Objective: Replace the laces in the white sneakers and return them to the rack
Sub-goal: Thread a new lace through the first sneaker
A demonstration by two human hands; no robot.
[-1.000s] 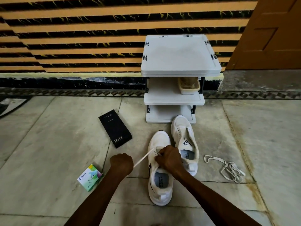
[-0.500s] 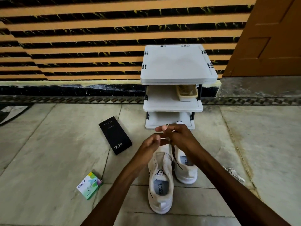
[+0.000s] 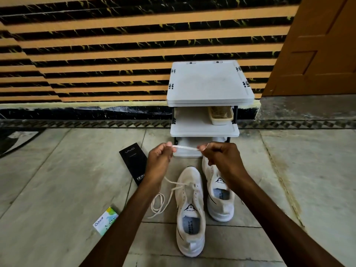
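**Q:** Head view first, please: what are the hands doing, and where is the lace?

**A:** Both hands are raised at mid-frame, in front of the rack's bottom shelf. The left hand is pinching one part of a flat white lace between thumb and fingertips, its other fingers curled in. The right hand is pinching it the same way a little further along. A short span is stretching nearly level between them. From the left hand the lace is dropping to the front eyelets of the left sneaker, and a loose loop is trailing on the floor to that shoe's left.

**Q:** Where are the sneakers and the rack?

**A:** The left sneaker is sitting at lower centre, toe pointing up the frame. The right sneaker is just beside it to the right, set slightly higher, partly hidden by the right wrist; I cannot tell whether it has a lace. The white rack is standing above them against the striped wall. A black phone box and a small colourful carton are lying to the left.

**Q:** How will the lace handle?

**A:** It is looking light, limp and flat, so it will probably twist easily. Gripping close to the tip should be giving the stiffness needed for threading an eyelet. The sneakers appear soft and light, and are probably best lifted by the heel collar.
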